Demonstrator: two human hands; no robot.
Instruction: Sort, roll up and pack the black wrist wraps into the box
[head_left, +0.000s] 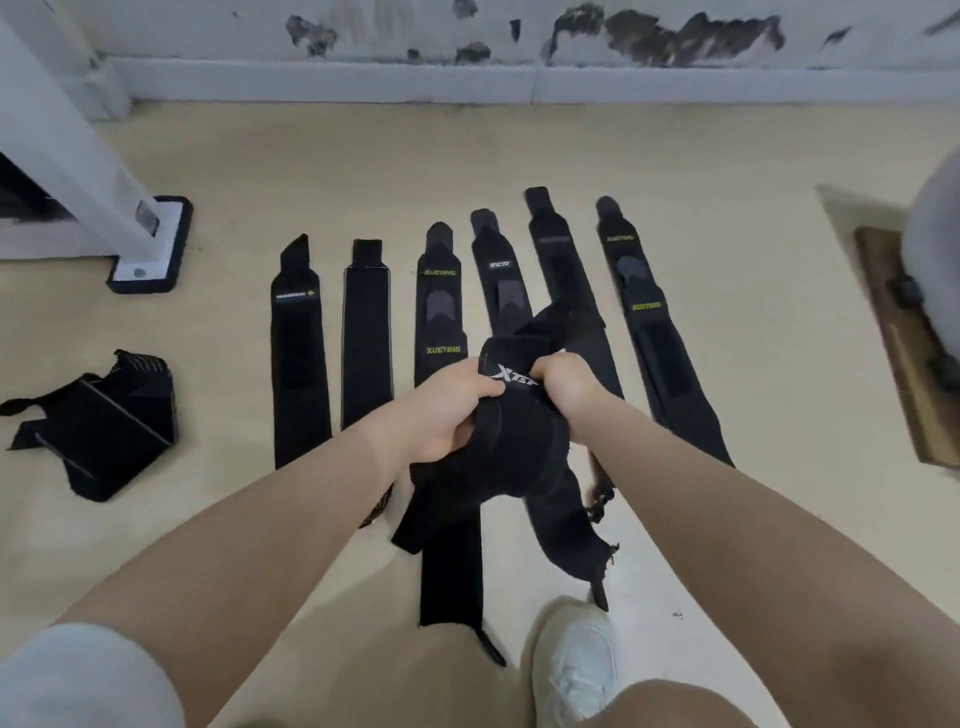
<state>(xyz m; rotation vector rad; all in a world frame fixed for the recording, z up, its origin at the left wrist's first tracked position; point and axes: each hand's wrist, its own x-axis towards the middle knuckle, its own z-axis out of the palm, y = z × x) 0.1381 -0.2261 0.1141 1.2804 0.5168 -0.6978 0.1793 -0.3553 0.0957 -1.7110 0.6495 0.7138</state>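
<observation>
Six wrist wraps (363, 332) lie flat side by side on the floor (727, 171), prob. sorted for rolling. Both hands hold a tangled bundle of wraps (511, 431) above them: left hand (447, 410) and right hand (563, 384) each curled tight on it, likely separating one. No box visible.

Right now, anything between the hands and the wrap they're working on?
No. Left hand and right hand both already grip the bundled black wrap, fingers curled around it. No box visible in this view.
</observation>
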